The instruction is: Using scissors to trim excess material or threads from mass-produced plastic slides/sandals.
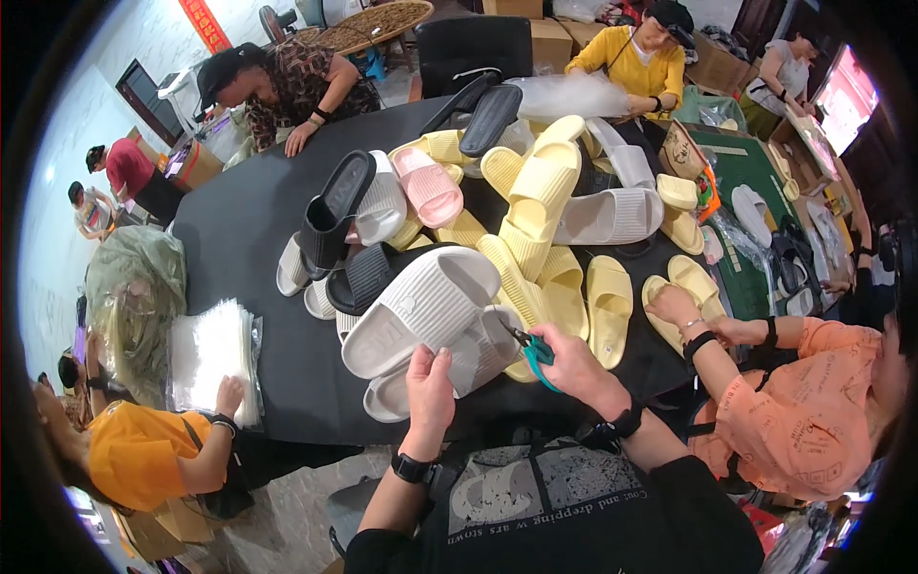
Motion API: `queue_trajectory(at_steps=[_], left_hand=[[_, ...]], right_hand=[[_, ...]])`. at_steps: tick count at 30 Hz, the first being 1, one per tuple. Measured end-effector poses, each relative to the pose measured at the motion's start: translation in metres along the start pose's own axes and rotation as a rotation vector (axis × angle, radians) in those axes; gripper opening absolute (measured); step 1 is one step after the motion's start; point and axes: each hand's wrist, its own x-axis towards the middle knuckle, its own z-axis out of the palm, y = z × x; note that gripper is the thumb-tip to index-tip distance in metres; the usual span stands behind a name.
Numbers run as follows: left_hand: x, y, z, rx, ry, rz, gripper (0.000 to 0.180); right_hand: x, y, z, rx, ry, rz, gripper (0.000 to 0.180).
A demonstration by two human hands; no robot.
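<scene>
At the black table's [239,234] near edge, my left hand [429,394] pinches grey ribbed slides [426,292], probably to steady them; just rightward, my right hand [577,368] is clamped round teal-handled scissors [539,354], apparently angled inward to reach them.

The grey slipper [421,311] looks matt, rubbery (finely ribbed) — the scissor handles [538,351] plastic.
</scene>
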Motion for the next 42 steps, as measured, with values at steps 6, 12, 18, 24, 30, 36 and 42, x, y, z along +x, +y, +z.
queue_trajectory(at_steps=[6, 12, 18, 24, 30, 36, 42], left_hand=[[-0.006, 0.009, 0.014, 0.073, 0.003, -0.01, 0.017], [-0.012, 0.004, 0.012, 0.205, -0.06, -0.024, 0.012], [-0.012, -0.004, 0.003, 0.272, -0.119, -0.023, 0.012], [-0.012, 0.006, 0.009, 0.303, -0.12, -0.015, 0.017], [-0.014, 0.015, 0.008, 0.532, -0.242, -0.025, 0.019], [-0.016, 0.055, 0.03, 0.893, -0.355, 0.098, 0.034], [-0.012, 0.087, 0.021, 1.284, -0.561, 0.169, 0.04]], right_hand=[[0.012, -0.005, -0.001, -0.088, 0.038, -0.04, 0.039], [0.017, -0.011, -0.001, -0.085, -0.005, -0.015, 0.04], [0.018, -0.011, -0.004, -0.048, -0.016, 0.023, 0.034], [0.018, -0.01, -0.01, -0.017, 0.099, -0.021, 0.037], [0.026, 0.002, -0.008, 0.322, 0.279, 0.008, 0.046], [0.027, 0.022, -0.008, 0.512, 0.443, 0.006, 0.044], [0.027, 0.025, -0.044, 0.586, 0.417, -0.01, 0.044]])
